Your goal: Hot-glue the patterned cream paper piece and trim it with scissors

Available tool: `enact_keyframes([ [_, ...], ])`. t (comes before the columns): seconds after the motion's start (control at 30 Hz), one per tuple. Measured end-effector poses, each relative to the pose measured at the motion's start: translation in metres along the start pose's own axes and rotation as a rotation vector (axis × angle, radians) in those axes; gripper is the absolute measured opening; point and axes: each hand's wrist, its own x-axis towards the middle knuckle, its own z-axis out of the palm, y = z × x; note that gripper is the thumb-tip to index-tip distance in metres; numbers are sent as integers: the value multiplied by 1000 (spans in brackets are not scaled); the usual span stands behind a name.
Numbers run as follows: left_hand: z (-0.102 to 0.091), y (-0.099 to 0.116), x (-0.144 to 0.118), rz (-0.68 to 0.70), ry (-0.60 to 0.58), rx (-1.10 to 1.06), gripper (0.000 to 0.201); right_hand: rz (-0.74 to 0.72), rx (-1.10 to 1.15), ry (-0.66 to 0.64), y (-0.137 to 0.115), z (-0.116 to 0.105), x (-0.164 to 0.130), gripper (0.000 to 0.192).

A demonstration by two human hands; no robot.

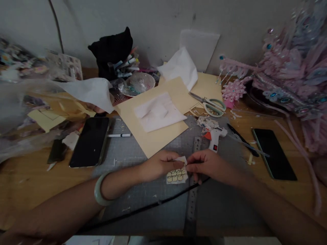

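Note:
Between my hands is a small pale piece of paper (176, 175) with dark loop shapes on a yellowish patch. My left hand (159, 165) grips its left side, the thumb lying across the top. At the upper right edge, my right hand (206, 165) pinches with thumb and forefinger; the pinched spot is too small to make out fully. Both hands are above a grey cutting mat (143, 199). A metal ruler (192, 206) lies below my right hand, and a thin black cord (143, 208) runs across the mat and passes under that hand.
A white glue gun (217, 136) and scissors (213, 106) lie behind my right hand. Cream card sheets (150, 143) carry folded white cloth (159, 114). Phones lie left (90, 142) and right (274, 153). Pink beaded decorations (283, 78) crowd the right; plastic bags (15, 115) the left.

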Motion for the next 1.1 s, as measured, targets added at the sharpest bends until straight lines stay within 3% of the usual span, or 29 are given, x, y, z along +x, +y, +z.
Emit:
enact_keyframes([
  [0.2,-1,-1,0,16,25,-103,24,-78,36,45,-3,-8,0,23],
  [0.33,0,1,-1,2,5,-108,25,-102,38,0,3,-3,5,27],
  [0.73,-3,-1,-1,-14,-23,81,31,-65,91,-80,7,-4,6,28],
  [0.97,-2,-1,-2,4,-56,208,34,-5,8,-30,8,2,4,19],
  [1.1,0,2,-2,45,-25,262,34,-16,-38,64,6,8,4,11],
])
